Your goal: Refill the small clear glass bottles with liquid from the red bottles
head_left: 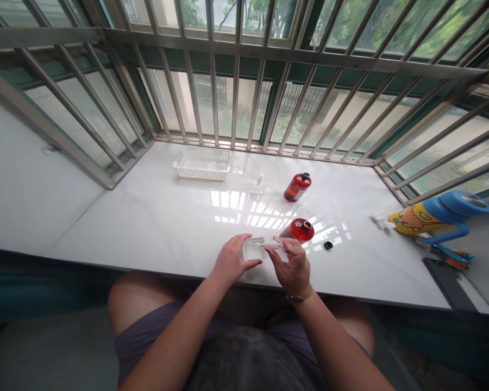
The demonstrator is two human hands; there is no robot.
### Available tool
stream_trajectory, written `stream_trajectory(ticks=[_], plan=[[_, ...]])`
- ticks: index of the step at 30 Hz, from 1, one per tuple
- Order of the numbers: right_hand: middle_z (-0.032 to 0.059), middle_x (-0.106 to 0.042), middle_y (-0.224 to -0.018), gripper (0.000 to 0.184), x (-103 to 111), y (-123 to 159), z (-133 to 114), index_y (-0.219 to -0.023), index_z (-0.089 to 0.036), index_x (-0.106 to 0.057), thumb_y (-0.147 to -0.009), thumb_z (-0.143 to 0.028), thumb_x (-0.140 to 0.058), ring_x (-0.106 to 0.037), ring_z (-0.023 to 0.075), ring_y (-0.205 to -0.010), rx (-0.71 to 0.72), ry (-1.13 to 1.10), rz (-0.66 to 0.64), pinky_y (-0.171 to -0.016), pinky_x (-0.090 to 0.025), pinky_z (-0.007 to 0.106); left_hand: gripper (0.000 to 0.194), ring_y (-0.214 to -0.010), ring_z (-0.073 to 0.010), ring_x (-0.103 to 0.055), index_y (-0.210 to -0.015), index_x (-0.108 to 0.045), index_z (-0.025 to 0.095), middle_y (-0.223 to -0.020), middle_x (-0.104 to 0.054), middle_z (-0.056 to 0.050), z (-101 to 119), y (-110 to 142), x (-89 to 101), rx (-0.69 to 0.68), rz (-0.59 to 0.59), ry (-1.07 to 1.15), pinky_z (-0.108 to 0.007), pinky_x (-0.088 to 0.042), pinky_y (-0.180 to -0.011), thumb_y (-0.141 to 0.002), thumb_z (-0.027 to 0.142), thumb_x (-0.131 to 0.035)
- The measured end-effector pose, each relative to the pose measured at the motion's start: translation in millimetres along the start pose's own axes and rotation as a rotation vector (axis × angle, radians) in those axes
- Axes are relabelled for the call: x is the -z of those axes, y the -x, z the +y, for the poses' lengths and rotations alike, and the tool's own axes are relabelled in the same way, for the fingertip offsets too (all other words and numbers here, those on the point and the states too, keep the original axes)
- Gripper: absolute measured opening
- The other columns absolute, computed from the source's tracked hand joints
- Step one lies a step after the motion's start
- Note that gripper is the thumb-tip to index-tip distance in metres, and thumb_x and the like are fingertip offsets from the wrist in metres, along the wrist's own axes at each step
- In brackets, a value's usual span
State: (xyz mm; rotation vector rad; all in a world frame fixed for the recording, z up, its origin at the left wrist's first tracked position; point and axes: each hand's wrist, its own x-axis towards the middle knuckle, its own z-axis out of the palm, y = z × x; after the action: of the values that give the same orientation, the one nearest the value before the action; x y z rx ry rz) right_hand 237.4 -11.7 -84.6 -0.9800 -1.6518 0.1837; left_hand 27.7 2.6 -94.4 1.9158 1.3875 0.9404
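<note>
My left hand [232, 260] grips a clear rectangular plastic bottle [252, 249] lying on the white stone sill [146, 217], its fingers across the top. My right hand [293, 266] pinches a white pump top [274, 245] at the bottle's end. Just behind my right hand stands a red-amber bottle [298, 229] with its mouth uncapped, its lower part hidden by that hand. A small black cap [328, 245] lies to its right. A second red-amber bottle [296, 187], capped, lies farther back.
A white plastic basket [201, 164] and a clear rectangular container [258, 184] sit near the barred window [212, 81]. At the right are a white pump [377, 220], a yellow-and-blue bottle [432, 214] and a dark phone [448, 282].
</note>
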Motion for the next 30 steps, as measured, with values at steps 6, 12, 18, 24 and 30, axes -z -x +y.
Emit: stream_trajectory(ticks=[6,12,18,24,30], plan=[[0.0069,-0.069,-0.12,0.061,0.2,-2.1,-0.8,-0.134,-0.03,-0.05,-0.086,-0.007,-0.081,-0.073,0.0246,-0.108,0.033,0.006,0.007,-0.082,-0.068,0.044,0.073,-0.128,-0.0312,-0.066,-0.136,-0.06,0.026,-0.135,-0.07,-0.009,0.0,0.2,0.0,-0.007,-0.003,0.003,-0.05,-0.053,-0.113,-0.074,0.043,-0.095],[0.0066,-0.069,-0.119,0.06,0.2,-2.9,-0.7,-0.131,-0.029,-0.051,-0.086,-0.005,-0.081,-0.073,0.0244,-0.108,0.036,-0.007,0.007,-0.083,-0.068,0.044,0.074,-0.127,-0.0305,-0.066,-0.136,-0.06,0.026,-0.135,-0.069,-0.008,0.3,0.0,-0.3,0.002,-0.003,0.0,-0.05,-0.052,-0.113,-0.073,0.042,-0.096],[0.0061,-0.069,-0.116,0.055,-0.3,-5.8,-4.1,-0.127,-0.03,-0.052,-0.087,-0.006,-0.08,-0.074,0.0245,-0.106,0.044,0.01,-0.001,-0.082,-0.067,0.044,0.074,-0.128,-0.0316,-0.066,-0.136,-0.06,0.026,-0.135,-0.069,-0.009,0.4,-0.1,-0.2,0.003,-0.002,0.004,-0.051,-0.052,-0.113,-0.074,0.043,-0.096],[0.0059,-0.068,-0.112,0.05,-1.1,-6.9,-7.1,-0.124,-0.029,-0.054,-0.088,-0.006,-0.079,-0.073,0.0247,-0.105,0.052,-0.003,-0.006,-0.082,-0.067,0.045,0.074,-0.128,-0.0318,-0.066,-0.136,-0.06,0.027,-0.135,-0.07,-0.009,-0.4,0.2,-0.8,-0.002,0.002,0.01,-0.051,-0.052,-0.113,-0.073,0.043,-0.096],[0.0108,-0.066,-0.126,0.068,-5.6,-0.2,-3.4,-0.143,-0.029,-0.046,-0.088,-0.008,-0.08,-0.072,0.0269,-0.114,-0.003,-0.022,0.021,-0.085,-0.07,0.048,0.074,-0.128,-0.0317,-0.066,-0.136,-0.06,0.027,-0.134,-0.07,-0.009,-1.1,0.3,-1.1,-0.007,0.004,0.01,-0.051,-0.053,-0.113,-0.073,0.044,-0.096]])
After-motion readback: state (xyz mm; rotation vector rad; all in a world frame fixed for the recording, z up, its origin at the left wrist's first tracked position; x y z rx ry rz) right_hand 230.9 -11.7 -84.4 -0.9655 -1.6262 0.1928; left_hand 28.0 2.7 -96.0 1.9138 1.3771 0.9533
